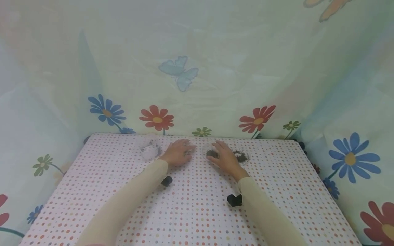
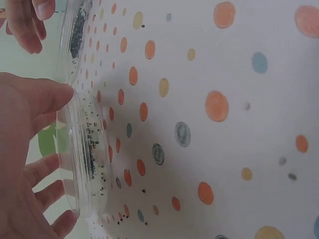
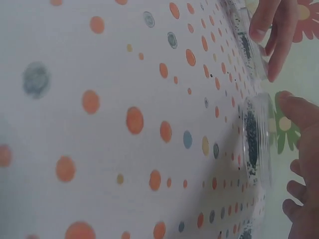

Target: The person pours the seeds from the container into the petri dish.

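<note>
My left hand [image 1: 179,152] spans a clear shallow round dish with a lid [image 2: 82,164], with dark grains inside. Its thumb and fingertips lie at opposite sides of the lid's rim in the left wrist view; in the head view the hand hides most of this dish. My right hand [image 1: 226,158] hovers over a second clear dish [image 3: 266,149], which holds a dark heap of grains [image 1: 212,154]. The right thumb is close to that dish's rim, while the other fingers stand apart from it, loosely bent.
Left of my left hand lies a clear dish [image 1: 147,156] with scattered dark grains. A patch of dark grains [image 1: 241,156] lies right of my right hand. The dotted tabletop [image 1: 191,212] meets a flower-printed sheet [image 1: 215,85] behind and at both sides.
</note>
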### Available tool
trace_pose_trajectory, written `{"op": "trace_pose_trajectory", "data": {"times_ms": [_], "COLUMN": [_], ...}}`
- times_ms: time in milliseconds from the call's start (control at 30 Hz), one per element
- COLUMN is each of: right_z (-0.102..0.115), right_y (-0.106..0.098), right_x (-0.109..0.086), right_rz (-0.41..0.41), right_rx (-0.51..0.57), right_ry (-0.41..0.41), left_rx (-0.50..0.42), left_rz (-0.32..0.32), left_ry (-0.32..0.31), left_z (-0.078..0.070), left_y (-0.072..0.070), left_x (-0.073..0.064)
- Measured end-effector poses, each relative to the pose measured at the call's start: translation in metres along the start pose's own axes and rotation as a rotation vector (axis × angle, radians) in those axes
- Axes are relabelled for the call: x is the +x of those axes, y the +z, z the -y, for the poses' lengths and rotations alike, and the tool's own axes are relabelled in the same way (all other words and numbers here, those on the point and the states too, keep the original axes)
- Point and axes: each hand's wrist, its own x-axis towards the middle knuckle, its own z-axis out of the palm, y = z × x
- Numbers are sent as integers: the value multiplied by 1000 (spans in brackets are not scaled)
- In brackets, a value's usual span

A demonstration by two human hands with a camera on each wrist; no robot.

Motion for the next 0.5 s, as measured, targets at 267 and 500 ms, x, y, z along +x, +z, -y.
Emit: {"op": "trace_pose_trajectory", "data": {"times_ms": [267,500], "right_z": [1,2], "right_y": [-11,-21], "right_x": [-15,-29], "right_rz": [-30,-60], "right_rx": [12,18], "right_ry": [-3,-20], "left_rx": [-4,-11], "left_rz": [16,3], "left_ry": [23,27], "left_z": [-3,-6], "left_y": [-7,-7], "left_x": [-3,-2]}}
